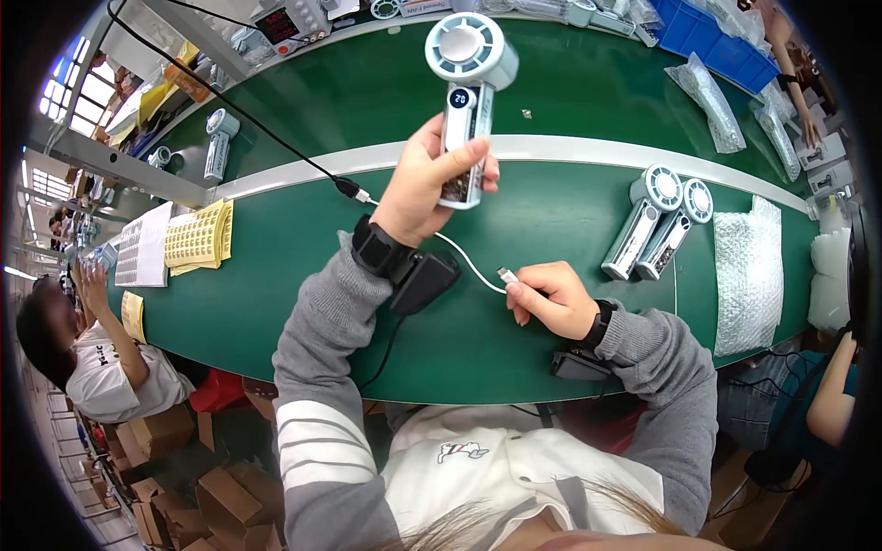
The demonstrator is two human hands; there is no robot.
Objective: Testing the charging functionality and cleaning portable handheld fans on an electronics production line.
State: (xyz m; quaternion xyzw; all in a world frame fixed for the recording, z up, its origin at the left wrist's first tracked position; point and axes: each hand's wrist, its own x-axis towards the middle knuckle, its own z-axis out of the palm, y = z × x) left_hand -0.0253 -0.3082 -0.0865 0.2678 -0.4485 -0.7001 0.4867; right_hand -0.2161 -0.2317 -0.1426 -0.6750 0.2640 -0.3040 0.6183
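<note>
My left hand [424, 184] is closed around the handle of a pale blue handheld fan [470, 50], held upright above the bench with its small display lit. In my right hand [553, 298] I pinch the plug end of a white charging cable [467, 260]. The plug's metal tip points up and to the left, apart from the fan. That cable runs behind my left wrist to a black lead [347, 187]. Two more handheld fans, one [634, 220] partly over the other [675, 232], lie to the right of my right hand.
Green bench [303, 312] with a pale raised strip [570, 150] across it. Bubble wrap [749, 275] lies at the right, label sheets [197, 237] at the left. Another fan [219, 145] lies far left; a blue crate [712, 41] stands far right. Co-workers are at both sides.
</note>
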